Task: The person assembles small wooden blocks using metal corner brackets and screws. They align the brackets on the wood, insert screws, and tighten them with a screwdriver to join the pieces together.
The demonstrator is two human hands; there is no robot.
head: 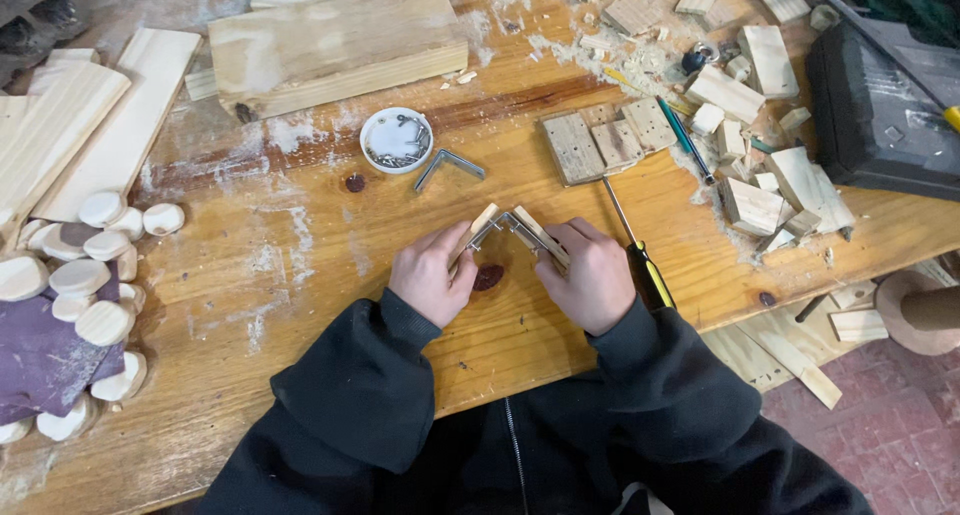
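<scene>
Wood strips [510, 230] w/ metal bracket, pinched by left hand [432, 275] & right hand [590, 273] fingers, may slip apart if the grip goes loose.

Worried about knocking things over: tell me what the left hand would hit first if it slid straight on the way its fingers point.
The left hand points up and right. Past the wooden pieces it holds, the loose metal angle bracket probably comes first; depth is unclear.

Both hands, left [432, 275] and right [590, 275], close together, fingers curled.
</scene>
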